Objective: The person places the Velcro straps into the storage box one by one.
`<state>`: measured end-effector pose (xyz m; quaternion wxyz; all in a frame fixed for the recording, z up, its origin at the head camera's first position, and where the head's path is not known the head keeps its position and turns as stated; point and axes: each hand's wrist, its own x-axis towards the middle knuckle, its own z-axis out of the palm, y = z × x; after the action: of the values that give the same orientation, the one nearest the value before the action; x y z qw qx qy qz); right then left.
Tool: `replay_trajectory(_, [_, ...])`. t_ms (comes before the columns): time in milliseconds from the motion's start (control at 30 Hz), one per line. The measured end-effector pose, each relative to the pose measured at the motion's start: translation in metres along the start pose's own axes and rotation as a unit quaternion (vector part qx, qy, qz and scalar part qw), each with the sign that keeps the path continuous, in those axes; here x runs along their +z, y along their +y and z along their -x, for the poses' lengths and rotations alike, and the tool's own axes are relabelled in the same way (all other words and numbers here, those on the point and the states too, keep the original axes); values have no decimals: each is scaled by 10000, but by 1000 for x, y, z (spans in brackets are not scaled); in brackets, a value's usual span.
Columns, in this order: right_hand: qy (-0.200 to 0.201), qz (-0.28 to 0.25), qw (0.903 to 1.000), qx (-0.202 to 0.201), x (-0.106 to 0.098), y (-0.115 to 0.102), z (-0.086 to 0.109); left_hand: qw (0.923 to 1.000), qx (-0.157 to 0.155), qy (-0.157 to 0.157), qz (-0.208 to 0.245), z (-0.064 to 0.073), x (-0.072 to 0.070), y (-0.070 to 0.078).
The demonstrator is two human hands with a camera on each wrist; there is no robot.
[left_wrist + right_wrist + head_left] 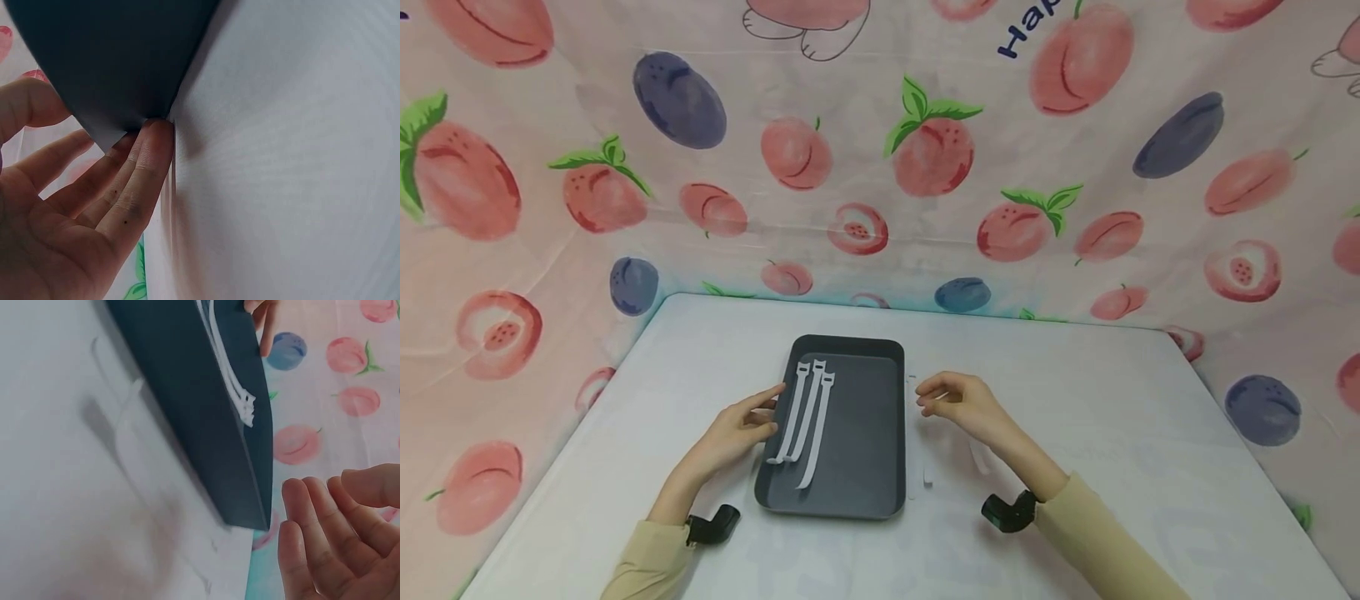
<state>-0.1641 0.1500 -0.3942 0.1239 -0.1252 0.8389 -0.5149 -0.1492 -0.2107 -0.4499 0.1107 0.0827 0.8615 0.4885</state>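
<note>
A dark grey rectangular tray (867, 433) lies on the white table, with three white slotted cable straps (815, 427) side by side in its left half. At the tray's left side is my left hand (730, 435). In the left wrist view its fairly straight fingers (147, 156) touch the tray's outer wall. My right hand (966, 406) hovers just past the tray's right side, fingers loosely bent and nothing between them. Beneath and beside it, thin white straps (119, 434) lie on the table, hard to make out against the white surface.
The white table (1120, 417) reaches back to a fruit-print cloth (865, 150) that hangs behind and along the sides. Black wrist devices (1009, 512) sit at both cuffs, close over the table.
</note>
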Motion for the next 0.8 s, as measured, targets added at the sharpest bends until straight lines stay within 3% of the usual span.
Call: replay_trajectory(800, [239,542,9971,476,-43,43,11,9998,-151,3,-88,0,0,1])
